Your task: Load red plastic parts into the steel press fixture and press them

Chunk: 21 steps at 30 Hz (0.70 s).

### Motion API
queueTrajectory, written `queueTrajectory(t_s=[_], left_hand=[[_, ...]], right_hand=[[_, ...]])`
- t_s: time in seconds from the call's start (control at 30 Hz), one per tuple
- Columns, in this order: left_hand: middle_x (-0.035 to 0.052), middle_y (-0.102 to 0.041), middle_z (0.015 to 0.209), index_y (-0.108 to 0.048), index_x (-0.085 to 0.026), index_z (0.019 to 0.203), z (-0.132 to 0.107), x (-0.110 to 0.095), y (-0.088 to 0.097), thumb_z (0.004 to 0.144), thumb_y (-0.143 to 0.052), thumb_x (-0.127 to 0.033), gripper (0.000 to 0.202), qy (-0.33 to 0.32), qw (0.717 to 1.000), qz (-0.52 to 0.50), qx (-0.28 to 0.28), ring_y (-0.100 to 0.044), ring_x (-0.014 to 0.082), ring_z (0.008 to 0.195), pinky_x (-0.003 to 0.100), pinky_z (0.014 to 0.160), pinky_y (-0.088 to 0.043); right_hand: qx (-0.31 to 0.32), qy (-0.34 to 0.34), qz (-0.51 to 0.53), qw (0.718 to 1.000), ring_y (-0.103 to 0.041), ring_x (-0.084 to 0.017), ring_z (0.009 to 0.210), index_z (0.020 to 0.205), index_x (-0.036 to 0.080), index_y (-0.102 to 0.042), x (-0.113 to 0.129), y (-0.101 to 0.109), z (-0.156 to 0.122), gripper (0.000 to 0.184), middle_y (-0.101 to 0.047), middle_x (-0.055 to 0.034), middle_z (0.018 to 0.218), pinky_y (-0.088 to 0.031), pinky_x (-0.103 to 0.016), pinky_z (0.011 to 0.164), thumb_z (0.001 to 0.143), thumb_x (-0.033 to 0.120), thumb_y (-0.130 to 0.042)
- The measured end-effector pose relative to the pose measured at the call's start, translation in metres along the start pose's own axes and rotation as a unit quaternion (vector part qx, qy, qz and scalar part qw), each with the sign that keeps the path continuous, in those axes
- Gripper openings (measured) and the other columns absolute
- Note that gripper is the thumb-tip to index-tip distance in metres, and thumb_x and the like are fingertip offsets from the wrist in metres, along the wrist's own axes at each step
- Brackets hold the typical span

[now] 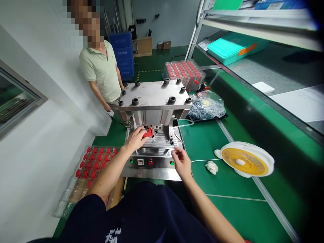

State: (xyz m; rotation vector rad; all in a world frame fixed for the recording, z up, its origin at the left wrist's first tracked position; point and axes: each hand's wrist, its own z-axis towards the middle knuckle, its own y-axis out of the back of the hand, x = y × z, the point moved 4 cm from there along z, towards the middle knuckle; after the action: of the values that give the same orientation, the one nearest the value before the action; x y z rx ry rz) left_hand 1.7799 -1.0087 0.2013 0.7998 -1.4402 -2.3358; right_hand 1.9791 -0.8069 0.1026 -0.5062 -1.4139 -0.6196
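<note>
A metal bench press with a thick top plate and black bolts stands in front of me. My left hand is closed on a red plastic part at the press bed, under the top plate. The part's far end and my fingertips are partly hidden. My right hand hovers by the front right corner of the press, near the right green button. Its fingers are loosely bent and slightly apart, with nothing visible in them. A red button sits mid-panel.
Trays of red parts lie at lower left; more stacked trays stand at the back. A plastic-wrapped bundle, a white-and-yellow fan and a crumpled white wad are on the right. A person stands behind left. Shelving overhangs the right.
</note>
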Motion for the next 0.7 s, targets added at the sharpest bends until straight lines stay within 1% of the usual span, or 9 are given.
queueTrajectory(t_s=[0.07, 0.1, 0.13, 0.2, 0.3, 0.37, 0.5, 0.6, 0.7], left_hand=[[0.0141, -0.071, 0.134, -0.073, -0.017, 0.122, -0.001, 0.000, -0.002, 0.097, -0.072, -0.021, 0.026, -0.006, 1.000, 0.005, 0.002, -0.072, 0.0273, 0.124, 0.043, 0.112, -0.061], [0.0145, -0.071, 0.134, -0.073, -0.016, 0.124, -0.001, 0.000, -0.003, 0.097, -0.072, -0.021, 0.027, -0.011, 1.000, 0.006, -0.002, -0.071, 0.0276, 0.125, 0.043, 0.114, -0.060], [0.0148, -0.071, 0.135, -0.072, -0.016, 0.125, -0.002, 0.000, -0.005, 0.097, -0.071, -0.021, 0.028, -0.014, 1.000, 0.007, -0.006, -0.071, 0.0278, 0.126, 0.044, 0.115, -0.059], [0.0147, -0.071, 0.135, -0.072, -0.017, 0.126, -0.002, 0.002, -0.007, 0.098, -0.070, -0.021, 0.028, -0.017, 1.000, 0.010, -0.016, -0.070, 0.0279, 0.125, 0.046, 0.116, -0.059], [0.0137, -0.071, 0.132, -0.073, -0.019, 0.124, -0.001, 0.002, -0.009, 0.099, -0.069, -0.021, 0.025, -0.017, 1.000, 0.012, -0.023, -0.070, 0.0279, 0.122, 0.046, 0.113, -0.060], [0.0138, -0.072, 0.130, -0.073, -0.018, 0.123, -0.001, 0.000, -0.009, 0.099, -0.069, -0.021, 0.025, -0.018, 0.999, 0.011, -0.028, -0.070, 0.0282, 0.121, 0.046, 0.113, -0.060], [0.0139, -0.072, 0.129, -0.075, -0.017, 0.122, -0.002, 0.000, -0.010, 0.099, -0.068, -0.021, 0.024, -0.012, 1.000, 0.014, -0.026, -0.070, 0.0281, 0.121, 0.045, 0.113, -0.059], [0.0140, -0.072, 0.131, -0.075, -0.018, 0.124, -0.003, 0.002, -0.013, 0.101, -0.068, -0.024, 0.025, -0.005, 0.999, 0.023, -0.029, -0.070, 0.0274, 0.120, 0.045, 0.112, -0.060], [0.0163, -0.071, 0.133, -0.074, -0.016, 0.128, -0.003, 0.001, -0.014, 0.104, -0.066, -0.029, 0.028, -0.007, 0.999, 0.030, -0.042, -0.070, 0.0286, 0.123, 0.047, 0.112, -0.060]], right_hand=[[-0.055, 0.052, -0.068, 0.995, -0.070, -0.027, 0.104, 0.120, 0.019, -0.070, 0.009, 0.009, 0.026, 0.055, -0.074, -0.0147, 0.119, -0.061, -0.045, 0.089, 0.089, 0.064, -0.070], [-0.062, 0.073, -0.097, 0.991, -0.068, -0.030, 0.118, 0.127, 0.018, -0.069, 0.011, 0.009, 0.039, 0.059, -0.071, -0.0177, 0.132, -0.060, -0.049, 0.098, 0.089, 0.064, -0.069], [-0.054, 0.085, -0.117, 0.988, -0.063, -0.033, 0.131, 0.134, 0.018, -0.067, 0.012, 0.007, 0.052, 0.066, -0.066, -0.0201, 0.144, -0.058, -0.052, 0.106, 0.089, 0.065, -0.069], [-0.006, 0.079, -0.136, 0.988, -0.055, -0.036, 0.144, 0.146, 0.016, -0.062, 0.008, -0.004, 0.072, 0.079, -0.058, -0.0228, 0.156, -0.052, -0.057, 0.117, 0.088, 0.071, -0.066], [0.060, 0.071, -0.137, 0.986, -0.052, -0.035, 0.150, 0.147, 0.015, -0.064, -0.003, -0.021, 0.086, 0.082, -0.058, -0.0218, 0.158, -0.041, -0.059, 0.129, 0.093, 0.077, -0.057], [0.067, 0.086, -0.142, 0.984, -0.050, -0.034, 0.152, 0.146, 0.017, -0.066, -0.007, -0.026, 0.086, 0.079, -0.058, -0.0196, 0.159, -0.035, -0.058, 0.133, 0.096, 0.076, -0.054], [0.062, 0.102, -0.155, 0.981, -0.049, -0.034, 0.154, 0.150, 0.018, -0.066, -0.009, -0.026, 0.081, 0.077, -0.058, -0.0191, 0.159, -0.036, -0.058, 0.132, 0.099, 0.075, -0.052], [0.065, 0.107, -0.155, 0.980, -0.049, -0.034, 0.154, 0.150, 0.015, -0.065, -0.007, -0.026, 0.081, 0.082, -0.057, -0.0209, 0.159, -0.037, -0.057, 0.133, 0.100, 0.077, -0.049], [0.075, 0.095, -0.131, 0.984, -0.049, -0.033, 0.154, 0.152, 0.010, -0.062, -0.007, -0.026, 0.081, 0.089, -0.055, -0.0229, 0.161, -0.036, -0.052, 0.133, 0.098, 0.080, -0.052]])
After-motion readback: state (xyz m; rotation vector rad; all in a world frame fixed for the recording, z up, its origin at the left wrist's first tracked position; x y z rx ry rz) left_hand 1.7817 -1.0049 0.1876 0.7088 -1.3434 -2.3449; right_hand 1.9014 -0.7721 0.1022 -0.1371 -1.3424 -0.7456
